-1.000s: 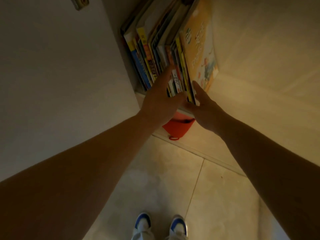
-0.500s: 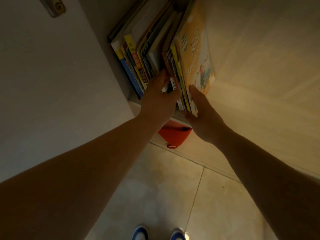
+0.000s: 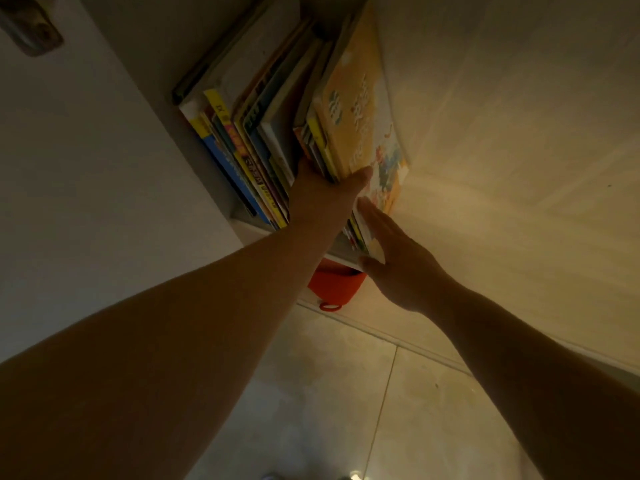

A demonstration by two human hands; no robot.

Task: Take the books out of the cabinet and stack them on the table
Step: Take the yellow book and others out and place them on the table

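Yellow card cover, printed with cartoon figures, faces me on the outermost book (image 3: 360, 133) at the right end of the row of books (image 3: 249, 133) standing upright on the cabinet shelf (image 3: 341, 252). My left hand (image 3: 322, 199) reaches into the row, its thumb lying across that yellow cover; its other fingers go in behind a bundle of thin books and are hidden, so it seems to grip the bundle, though I cannot see how far they wrap. My right hand (image 3: 398, 258) lies flat with straight fingers (image 3: 372, 220) against the lower edge of the same bundle at the front lip of the shelf, thumb underneath it.

The light is dim and the spine titles are too blurred to read. The back of the cabinet is lost in shadow. The top of the row is cut off by the frame.

An orange bag (image 3: 334, 284) shows below the shelf, mostly hidden by it. A white cabinet door (image 3: 86, 168) stands on the left, with a hinge (image 3: 31, 26) at its top corner. A pale wall (image 3: 519, 150) is on the right, and beige floor tiles (image 3: 329, 393) lie beneath.
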